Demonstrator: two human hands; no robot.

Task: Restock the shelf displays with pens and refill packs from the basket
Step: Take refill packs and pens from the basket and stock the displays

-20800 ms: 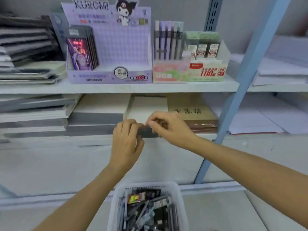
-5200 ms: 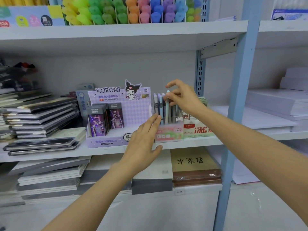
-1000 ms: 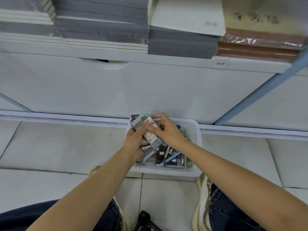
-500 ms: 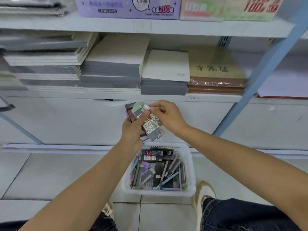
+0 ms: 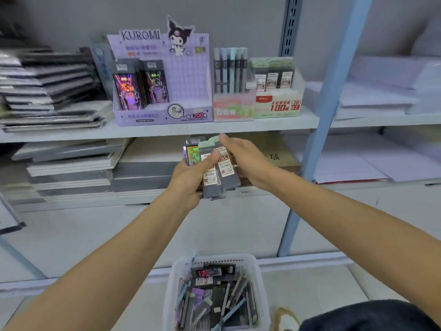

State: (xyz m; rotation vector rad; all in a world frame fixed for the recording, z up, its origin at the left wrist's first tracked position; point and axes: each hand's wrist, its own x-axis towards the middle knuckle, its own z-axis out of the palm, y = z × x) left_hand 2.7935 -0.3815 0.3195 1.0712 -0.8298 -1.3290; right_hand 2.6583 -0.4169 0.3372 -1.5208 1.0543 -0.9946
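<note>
Firmly, our left hand (image 5: 188,180) gripped fanned grey plastic refill packs (image 5: 220,172); our right hand (image 5: 250,161), seemingly flat, touched their tops.

Refill packs (image 5: 216,174) are gripped in the left hand (image 5: 188,179) with the right hand (image 5: 249,161) touching beside, the basket (image 5: 170,297) is set below both hands, and display boxes (image 5: 162,114) are ranged on the shelf (image 5: 274,126) above them.

purple display box (image 5: 164,113) "KUROMI", "2B 0.5mm", "200"
</note>
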